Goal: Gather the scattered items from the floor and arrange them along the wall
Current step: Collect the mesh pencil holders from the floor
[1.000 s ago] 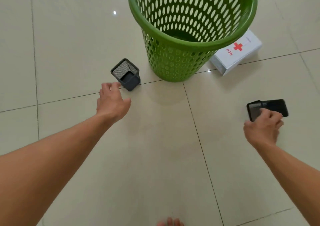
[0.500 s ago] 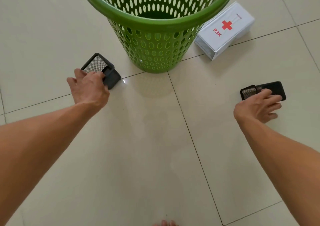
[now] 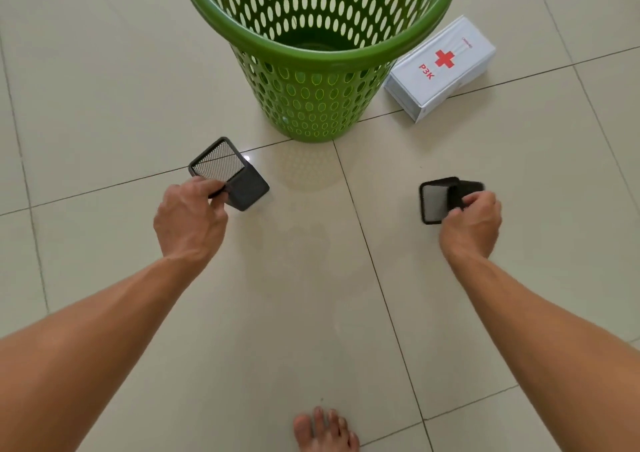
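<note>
Two black mesh pen holders are in my hands above the tiled floor. My left hand [image 3: 190, 217] pinches the rim of the left pen holder [image 3: 230, 174], which tilts with its open mouth toward me. My right hand [image 3: 471, 224] grips the right pen holder [image 3: 437, 199]; my fingers cover its far half. A tall green perforated basket [image 3: 311, 98] stands upright on the floor between and beyond the hands. A white first-aid box [image 3: 441, 67] with a red cross and "P3K" lies on the floor to the right of the basket.
Beige glossy floor tiles [image 3: 104, 70] fill the view, with grout lines crossing under the basket. A bare foot [image 3: 325, 429] shows at the bottom edge. No wall is in view.
Both hands have closed on the pen holders and raised them off the floor. The right holder has turned from lying flat to showing its mouth.
</note>
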